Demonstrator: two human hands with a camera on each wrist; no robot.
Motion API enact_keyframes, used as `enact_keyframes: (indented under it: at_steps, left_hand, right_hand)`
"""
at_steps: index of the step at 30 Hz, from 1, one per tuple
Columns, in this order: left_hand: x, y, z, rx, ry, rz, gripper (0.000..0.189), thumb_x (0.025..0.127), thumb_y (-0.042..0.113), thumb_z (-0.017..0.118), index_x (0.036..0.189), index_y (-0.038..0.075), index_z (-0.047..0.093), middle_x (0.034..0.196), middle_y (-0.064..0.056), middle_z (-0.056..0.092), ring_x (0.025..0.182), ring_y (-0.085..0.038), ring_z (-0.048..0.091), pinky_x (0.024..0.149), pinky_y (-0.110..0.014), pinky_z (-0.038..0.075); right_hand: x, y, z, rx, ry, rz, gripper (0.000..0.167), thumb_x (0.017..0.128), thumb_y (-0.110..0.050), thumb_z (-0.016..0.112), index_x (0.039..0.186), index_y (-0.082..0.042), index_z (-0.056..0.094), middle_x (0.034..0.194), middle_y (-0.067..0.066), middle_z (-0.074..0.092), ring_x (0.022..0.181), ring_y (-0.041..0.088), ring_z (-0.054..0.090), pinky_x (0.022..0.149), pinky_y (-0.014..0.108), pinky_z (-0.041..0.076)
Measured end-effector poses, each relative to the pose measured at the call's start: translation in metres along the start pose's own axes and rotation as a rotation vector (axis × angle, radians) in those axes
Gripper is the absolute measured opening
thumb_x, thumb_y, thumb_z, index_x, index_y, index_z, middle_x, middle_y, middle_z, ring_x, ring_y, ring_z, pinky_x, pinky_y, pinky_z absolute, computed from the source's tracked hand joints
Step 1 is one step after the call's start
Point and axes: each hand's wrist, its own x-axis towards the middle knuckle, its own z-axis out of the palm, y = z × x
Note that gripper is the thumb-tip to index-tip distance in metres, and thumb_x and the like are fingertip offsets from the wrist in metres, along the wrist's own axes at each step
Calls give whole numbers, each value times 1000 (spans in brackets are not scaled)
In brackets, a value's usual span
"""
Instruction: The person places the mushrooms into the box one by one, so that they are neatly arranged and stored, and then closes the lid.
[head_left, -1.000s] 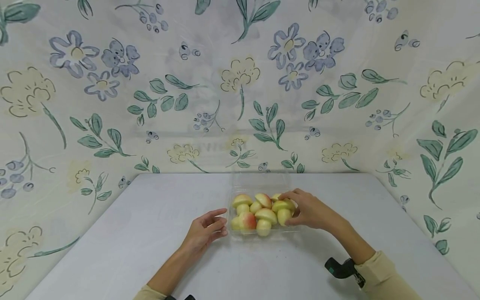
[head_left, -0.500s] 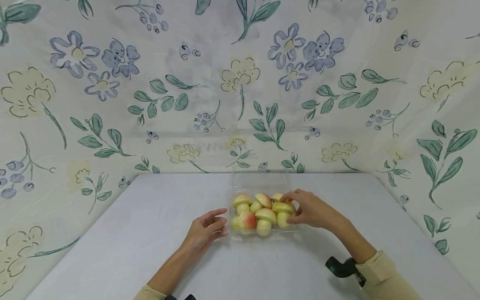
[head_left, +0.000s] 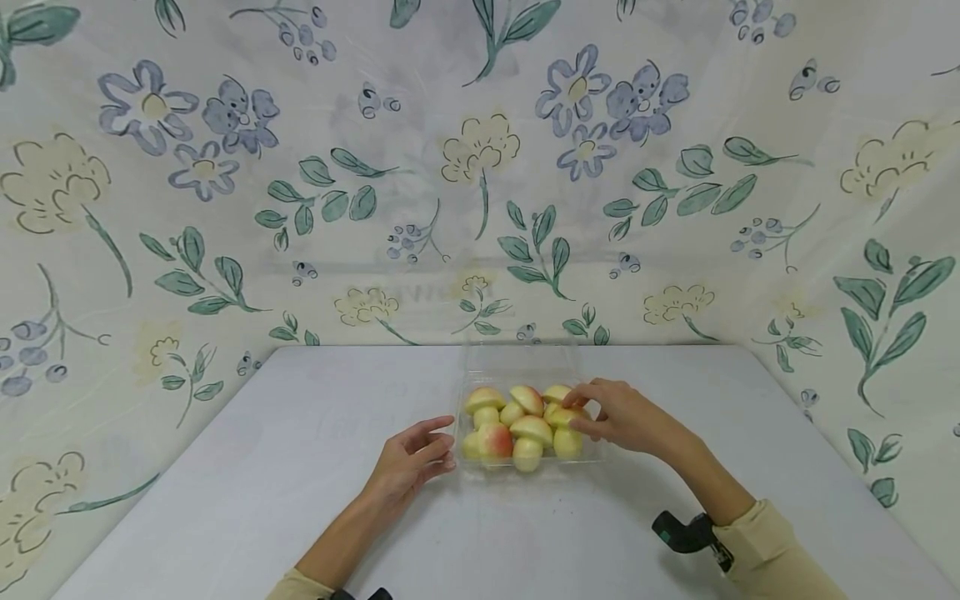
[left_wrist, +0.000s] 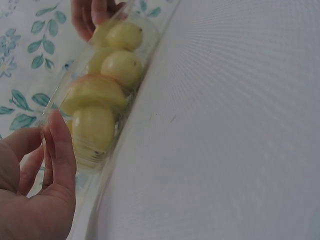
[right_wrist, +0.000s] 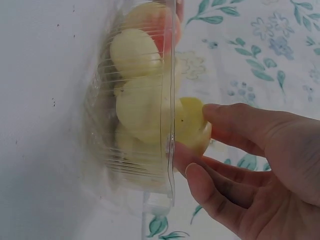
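A clear plastic box [head_left: 592,457] holds several pale yellow, red-blushed mushroom-shaped pieces [head_left: 532,431], caps mostly up. My right hand [head_left: 626,419] is at its right end, pinching the cap of the rightmost mushroom-shaped piece [head_left: 561,416] between thumb and fingers. In the right wrist view, that yellow cap [right_wrist: 191,117] sticks out above the rim, the thumb on one side and fingers on the other. My left hand [head_left: 412,454] is at the box's left end, fingers relaxed and slightly bent; in the left wrist view its fingertips [left_wrist: 56,122] are right at the rim.
The box's transparent lid [head_left: 521,360] stands raised behind it. A white table [head_left: 300,433] lies under everything, with a flower-printed cloth [head_left: 420,208] hanging behind and at the sides. A black wrist device [head_left: 678,533] sits at the right sleeve.
My right thumb has slid up from the rightmost piece's stem to its cap, and that piece has settled slightly lower and turned a little. The left hand and the box have not moved.
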Motion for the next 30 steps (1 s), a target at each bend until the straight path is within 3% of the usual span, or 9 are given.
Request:
enact_keyframes:
  at_steps: [10, 26, 30]
  left_hand:
    - [-2, 2, 2, 12, -16, 2, 53, 92, 4, 66, 139, -5, 46, 87, 2, 60, 73, -11, 62, 77, -25, 60]
    - [1, -1, 1, -2, 4, -18, 51, 91, 6, 68, 138, 0, 50, 87, 2, 61, 73, -12, 62, 77, -25, 60]
    - [2, 1, 2, -4, 10, -15, 50, 91, 4, 67, 138, -1, 50, 86, 1, 60, 72, -12, 62, 75, -25, 60]
  right_hand:
    - [1, 2, 1, 0, -41, -46, 17, 91, -17, 70, 106, -9, 69, 100, 2, 68, 85, 15, 66, 69, 16, 54]
    - [0, 6, 0, 12, -31, -74, 22, 91, -21, 70, 109, -9, 68, 100, 1, 69, 84, 12, 66, 71, 16, 55]
    - [-1, 6, -6, 0, -16, -49, 28, 91, -26, 70, 113, -8, 67, 103, 4, 69, 81, 10, 65, 69, 18, 55]
